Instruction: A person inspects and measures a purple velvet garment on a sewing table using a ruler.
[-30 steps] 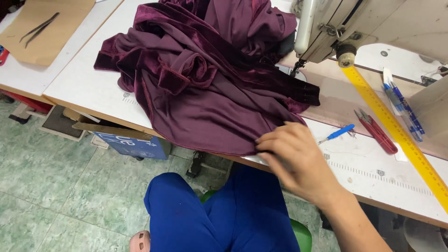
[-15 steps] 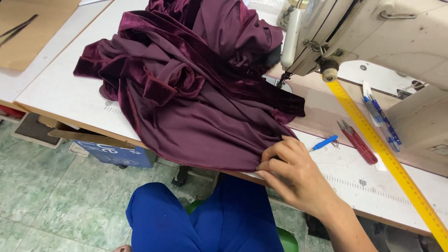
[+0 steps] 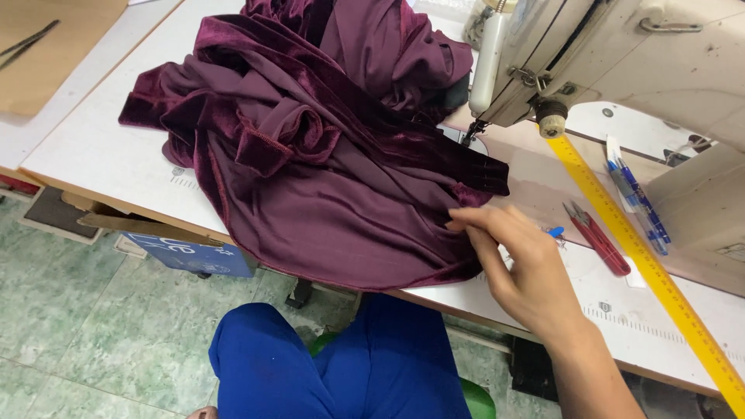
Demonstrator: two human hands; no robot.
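On the far left I see a brown board (image 3: 54,62) with dark shears (image 3: 27,43) on it. Next comes the maroon velvet cloth (image 3: 310,178), heaped in glossy folds on the white bench (image 3: 101,167), its smooth lower edge hanging over the front. My right hand (image 3: 524,268) rests at the cloth's right edge, fingers (image 3: 473,225) loosely spread, touching the fabric, gripping nothing. Behind stands the sewing machine (image 3: 590,54), its needle end blocked by the cloth. Farther right lie red snips (image 3: 597,237), blue pens (image 3: 640,206) and a yellow ruler (image 3: 644,256).
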